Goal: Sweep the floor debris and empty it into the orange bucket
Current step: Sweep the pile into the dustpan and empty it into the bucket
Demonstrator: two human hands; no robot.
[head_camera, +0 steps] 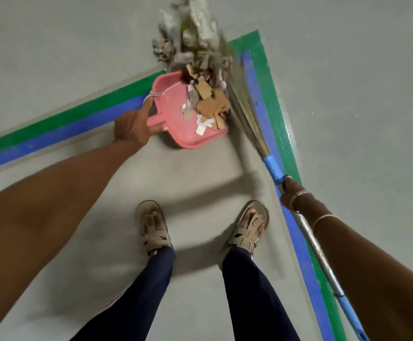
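Holds cardboard and paper scraps [210, 104] in the pink dustpan [173, 112] on the floor [200, 180]; grips its handle with left hand [131, 129] fingers [142, 114], arm outstretched; clasps the broom [246, 112] pole in right hand [292, 193], bristles beside the pan.

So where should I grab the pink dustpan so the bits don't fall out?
Grab the dustpan by its short handle, coming from the left. The handle sticks out opposite the open mouth, where scraps pile up and the broom leans in from the right. Holding it level should keep the scraps in.
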